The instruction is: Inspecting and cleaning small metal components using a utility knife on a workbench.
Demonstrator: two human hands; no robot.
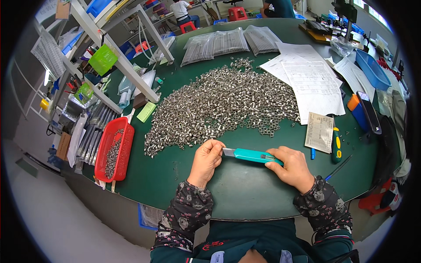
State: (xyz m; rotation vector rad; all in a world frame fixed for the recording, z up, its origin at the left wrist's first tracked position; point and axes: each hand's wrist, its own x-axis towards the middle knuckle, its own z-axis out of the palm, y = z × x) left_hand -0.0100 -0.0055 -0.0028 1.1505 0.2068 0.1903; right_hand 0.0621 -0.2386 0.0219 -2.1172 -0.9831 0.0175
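My right hand (pixel 290 166) is wrapped round a teal utility knife (pixel 252 155), held level above the green table with its blade (pixel 229 152) out and pointing left. Thumb and forefinger of my left hand (pixel 207 160) are pinched together right by the blade's tip. Whatever they grip is hidden or too small to name. Just beyond both hands spreads a wide heap of small silvery metal rings (pixel 219 103), one layer thin along its near edge.
On the left stands a red plastic basket (pixel 128 133) with metal pieces inside. Papers (pixel 312 87), a card (pixel 319 132), a yellow-green screwdriver (pixel 336 147) and a phone (pixel 369 113) lie right. Bagged tubes (pixel 219 44) lie at the back, near a metal shelf frame (pixel 118 57).
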